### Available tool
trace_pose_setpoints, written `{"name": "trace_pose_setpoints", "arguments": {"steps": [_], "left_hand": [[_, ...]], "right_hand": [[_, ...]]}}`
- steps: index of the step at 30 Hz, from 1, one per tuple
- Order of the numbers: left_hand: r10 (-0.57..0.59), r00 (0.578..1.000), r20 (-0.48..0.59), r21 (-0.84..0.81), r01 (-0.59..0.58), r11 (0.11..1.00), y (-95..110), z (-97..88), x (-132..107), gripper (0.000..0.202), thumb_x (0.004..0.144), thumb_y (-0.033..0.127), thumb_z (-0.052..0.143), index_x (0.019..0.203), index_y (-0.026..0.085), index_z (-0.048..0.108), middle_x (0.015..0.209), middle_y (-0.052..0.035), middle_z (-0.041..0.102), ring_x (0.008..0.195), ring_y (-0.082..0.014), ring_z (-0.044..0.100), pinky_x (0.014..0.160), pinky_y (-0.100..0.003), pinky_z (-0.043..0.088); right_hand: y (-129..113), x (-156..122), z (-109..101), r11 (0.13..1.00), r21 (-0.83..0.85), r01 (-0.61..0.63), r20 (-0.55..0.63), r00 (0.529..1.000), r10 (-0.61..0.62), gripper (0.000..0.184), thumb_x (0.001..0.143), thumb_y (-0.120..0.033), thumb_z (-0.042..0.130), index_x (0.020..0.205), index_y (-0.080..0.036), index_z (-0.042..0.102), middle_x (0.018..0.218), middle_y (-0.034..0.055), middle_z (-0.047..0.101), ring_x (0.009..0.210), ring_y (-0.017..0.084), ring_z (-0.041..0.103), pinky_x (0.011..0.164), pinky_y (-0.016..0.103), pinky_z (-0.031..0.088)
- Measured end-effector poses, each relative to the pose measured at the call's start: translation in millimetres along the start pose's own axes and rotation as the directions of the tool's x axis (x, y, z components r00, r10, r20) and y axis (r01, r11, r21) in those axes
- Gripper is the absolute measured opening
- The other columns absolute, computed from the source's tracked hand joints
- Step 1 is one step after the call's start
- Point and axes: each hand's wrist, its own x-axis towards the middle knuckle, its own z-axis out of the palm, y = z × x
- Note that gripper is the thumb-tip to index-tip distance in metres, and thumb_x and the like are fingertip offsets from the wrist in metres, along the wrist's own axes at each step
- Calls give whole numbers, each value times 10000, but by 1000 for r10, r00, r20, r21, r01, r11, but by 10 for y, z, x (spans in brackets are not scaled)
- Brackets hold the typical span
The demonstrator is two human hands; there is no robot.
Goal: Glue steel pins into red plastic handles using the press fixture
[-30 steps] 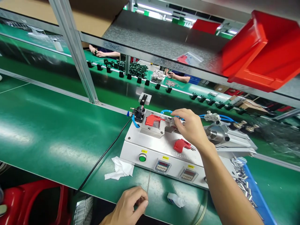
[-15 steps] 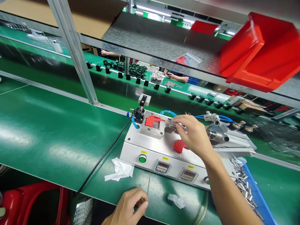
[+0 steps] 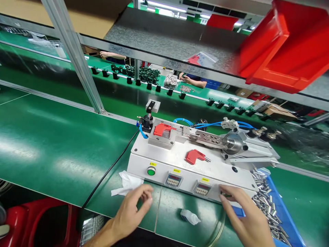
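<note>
My left hand (image 3: 133, 210) hovers in front of the white crumpled cloth (image 3: 128, 183) and the machine's green button (image 3: 151, 171), its fingers curved, apart and holding nothing. At the machine's front right corner is my right hand (image 3: 248, 216), also empty with thumb and fingers apart; it hides the button there. A red L-shaped plastic piece (image 3: 161, 129) sits in the metal fixture block (image 3: 161, 141) on the white machine (image 3: 164, 156), a thin rod running from it to the right. Another red L-shaped piece (image 3: 195, 156) with a metal pin lies loose on the machine top.
A blue bin (image 3: 285, 214) with many metal tubes (image 3: 267, 199) stands at right. A small translucent bottle (image 3: 190, 216) lies on the green table (image 3: 64, 144). Overhead, a shelf (image 3: 174, 37) carries a red bin (image 3: 285, 51). People's hands (image 3: 189, 79) work beyond the rail.
My right hand has left the rod by the fixture and come down to the machine's front right corner. My left hand has moved slightly left and up, its fingers opening.
</note>
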Motion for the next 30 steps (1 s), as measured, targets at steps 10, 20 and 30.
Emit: {"name": "trace_pose_setpoints", "arguments": {"steps": [10, 20, 30], "left_hand": [[157, 987, -18, 306, -144, 941, 226, -395, 594, 213, 1075, 295, 520, 913, 193, 615, 821, -6, 672, 687, -115, 623, 673, -219, 515], [102, 990, 101, 531, -141, 836, 342, -533, 659, 219, 1092, 350, 532, 924, 221, 588, 768, 51, 670, 645, -108, 625, 601, -208, 426], [278, 959, 62, 660, -248, 709, 279, -428, 661, 245, 1101, 297, 542, 872, 212, 553, 690, 60, 635, 549, -99, 566, 549, -238, 380]], "right_hand": [[219, -236, 145, 993, -30, -116, -108, 988, 112, 180, 1034, -367, 560, 1099, -255, 685, 960, 58, 696, 767, 222, 711, 755, 369, 590], [313, -286, 133, 967, 180, -182, -70, 978, 197, 154, 1022, -400, 629, 1073, -265, 684, 890, 25, 698, 673, 188, 693, 663, 324, 585], [360, -296, 211, 976, 134, -174, -94, 978, 188, 114, 1037, -342, 634, 1046, -237, 677, 806, 6, 675, 653, 155, 664, 697, 281, 555]]}}
